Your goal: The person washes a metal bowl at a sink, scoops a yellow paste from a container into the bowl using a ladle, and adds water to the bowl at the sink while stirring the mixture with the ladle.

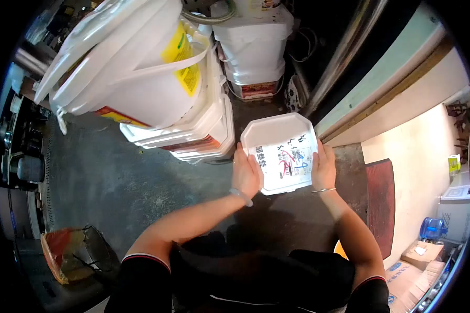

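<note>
A white plastic lid (278, 134) with cut corners, probably topping a tub whose sides are hidden from above, is between my hands. It carries a printed label and handwriting in black, red and blue. My left hand (247, 171) presses on its left edge, a pale bangle at the wrist. On the opposite edge, the fingers of my right hand (324, 169) curl around the side, with a thin bracelet below. Close to my left hand stand stacked white tubs (214, 133), and a big round white bucket (146, 78) with a yellow label rests on them.
More white tubs (253, 49) are stacked at the back. A metal pipe (344, 49) slants beside a doorway at right, with a red mat (380, 206) past it. Cardboard boxes (410, 276) lie at lower right. A lined waste basket (70, 253) stands at lower left.
</note>
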### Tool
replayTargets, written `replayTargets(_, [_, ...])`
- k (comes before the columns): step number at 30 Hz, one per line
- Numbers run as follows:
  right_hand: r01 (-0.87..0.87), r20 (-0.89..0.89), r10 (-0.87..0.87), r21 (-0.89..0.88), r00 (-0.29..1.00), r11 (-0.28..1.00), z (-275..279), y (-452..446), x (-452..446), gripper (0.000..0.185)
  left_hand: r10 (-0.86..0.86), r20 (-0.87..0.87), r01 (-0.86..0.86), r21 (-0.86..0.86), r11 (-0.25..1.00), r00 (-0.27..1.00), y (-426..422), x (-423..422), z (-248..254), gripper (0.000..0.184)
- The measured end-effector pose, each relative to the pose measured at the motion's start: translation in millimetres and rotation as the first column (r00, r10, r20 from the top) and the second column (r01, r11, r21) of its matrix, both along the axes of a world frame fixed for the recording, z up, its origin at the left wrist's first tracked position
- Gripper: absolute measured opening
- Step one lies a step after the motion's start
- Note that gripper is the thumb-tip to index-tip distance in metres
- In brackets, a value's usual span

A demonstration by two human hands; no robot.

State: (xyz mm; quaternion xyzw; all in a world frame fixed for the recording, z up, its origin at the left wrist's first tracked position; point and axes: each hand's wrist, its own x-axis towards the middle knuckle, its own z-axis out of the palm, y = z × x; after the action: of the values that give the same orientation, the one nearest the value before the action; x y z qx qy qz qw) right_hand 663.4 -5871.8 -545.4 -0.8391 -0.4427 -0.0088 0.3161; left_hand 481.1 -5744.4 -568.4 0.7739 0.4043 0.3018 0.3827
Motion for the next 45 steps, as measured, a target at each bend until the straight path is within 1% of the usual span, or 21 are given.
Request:
replayTargets(5, [0.056, -0.073, -0.059, -0.052, 0.996, 0.997, -10, -1, 2, 0.039, -0.014, -0.006, 0.014, -0.004, 1.0, 1.0, 4, 3, 2, 0.059])
replayTargets(7, [0.089, -0.092, -0.103, -0.152, 0.99, 0.984, -5, -3, 0, 0.04, -0.01, 0.004, 0.011, -0.105, 0.994, 1.0, 5, 1, -5, 0.061])
replayTargets(9, [0.102, -0.369, -0.104, -0.025, 0.924, 0.994, -23, -15, 8, 0.043, 0.036, -0.108, -0.077, -0.412, 0.908, 0.993, -2, -13, 9, 0.072])
replayTargets(10, [0.169, -0.558, -0.115, 0.046, 0.822, 0.985, -43, -22, 12, 0.044, 0.041, -0.166, -0.127, -0.55, 0.826, 0.985, -2, -21, 12, 0.075])
replayTargets(12, [0.222, -0.86, -0.081, 0.038, 0.503, 0.974, -42, -34, -1, 0.047, -0.259, -0.184, -0.127, -0.966, 0.223, 0.948, -13, -38, 51, 0.069])
replayTargets(14, [0.164, -0.994, -0.072, -0.058, 0.08, 0.985, 12, -43, -34, 0.052, -0.21, 0.174, 0.2, -0.974, 0.11, 0.962, -22, -52, 28, 0.059])
replayTargets(16, [0.203, -0.998, 0.017, 0.03, 0.062, 0.979, -5, -30, -25, 0.051, -0.029, 0.396, 0.397, -0.918, 0.019, 0.918, -22, -46, 28, 0.046])
replayTargets(23, [0.016, -0.983, 0.182, 0.182, -0.018, 0.983, -23, 54, 17, 0.049, 0.289, 0.417, 0.329, -0.893, 0.308, 0.862, 36, 14, 7, 0.045])
replayTargets(26, [0.06, -0.985, 0.174, 0.175, 0.02, 0.983, -28, 67, 1, 0.051, 0.331, 0.386, 0.295, -0.909, 0.293, 0.861, 60, 28, 9, 0.049])
replayTargets(27, [0.096, -0.988, 0.151, 0.152, 0.023, 0.984, -31, 62, -7, 0.051, 0.327, 0.356, 0.264, -0.919, 0.294, 0.875, 57, 25, 7, 0.053])
replayTargets(29, [-0.156, -0.984, 0.166, 0.154, 0.063, 0.976, 13, 18, -21, 0.054, 0.29, 0.285, 0.201, -0.936, 0.289, 0.914, 41, 20, 31, 0.061])
replayTargets(32, [-0.319, -0.988, 0.134, 0.154, -0.082, 0.935, 22, -96, -32, 0.051, -0.017, 0.331, 0.327, -0.924, 0.196, 0.944, 19, -21, 56, 0.07])
replayTargets(34, [-0.263, -0.946, 0.111, 0.196, -0.306, 0.945, 16, -183, -43, 0.048, -0.304, 0.311, 0.361, -0.924, 0.126, 0.901, 8, -45, 76, 0.045])
replayTargets(35, [-0.173, -0.946, 0.131, 0.188, -0.297, 0.967, -7, -233, -53, 0.046, -0.338, 0.247, 0.305, -0.943, 0.133, 0.908, -3, -52, 93, 0.037])
replayTargets(36, [0.115, -0.934, 0.162, 0.132, -0.319, 0.985, -24, -277, -67, 0.047, -0.411, 0.177, 0.266, -0.948, 0.172, 0.894, -7, -54, 103, 0.036])
replayTargets(37, [0.377, -0.921, 0.208, 0.073, -0.331, 0.923, -42, -317, -92, 0.049, -0.466, 0.1, 0.23, -0.946, 0.231, 0.879, -9, -64, 109, 0.035])
replayTargets(39, [0.777, -0.866, 0.195, -0.287, -0.461, 0.56, -89, -384, -138, 0.049, -0.515, 0.029, 0.234, -0.911, 0.339, 0.857, -10, -77, 112, 0.033])
replayTargets(41, [0.878, -0.903, 0.117, -0.361, -0.413, 0.314, -67, -394, -153, 0.047, -0.592, -0.039, 0.26, -0.874, 0.411, 0.805, -16, -78, 123, 0.033])
replayTargets(43, [0.938, -0.961, 0.134, -0.195, -0.241, 0.286, -124, -422, -155, 0.045, -0.629, -0.071, 0.32, -0.813, 0.486, 0.774, -8, -89, 144, 0.034])
replayTargets(44, [0.921, -0.952, 0.235, -0.096, -0.195, 0.377, -205, -470, -156, 0.043, -0.658, -0.075, 0.357, -0.791, 0.497, 0.75, -8, -91, 150, 0.035])
replayTargets(45, [0.934, -0.994, -0.013, -0.11, -0.113, 0.34, -176, -445, -145, 0.038, -0.69, -0.079, 0.392, -0.774, 0.498, 0.719, -10, -96, 159, 0.036])
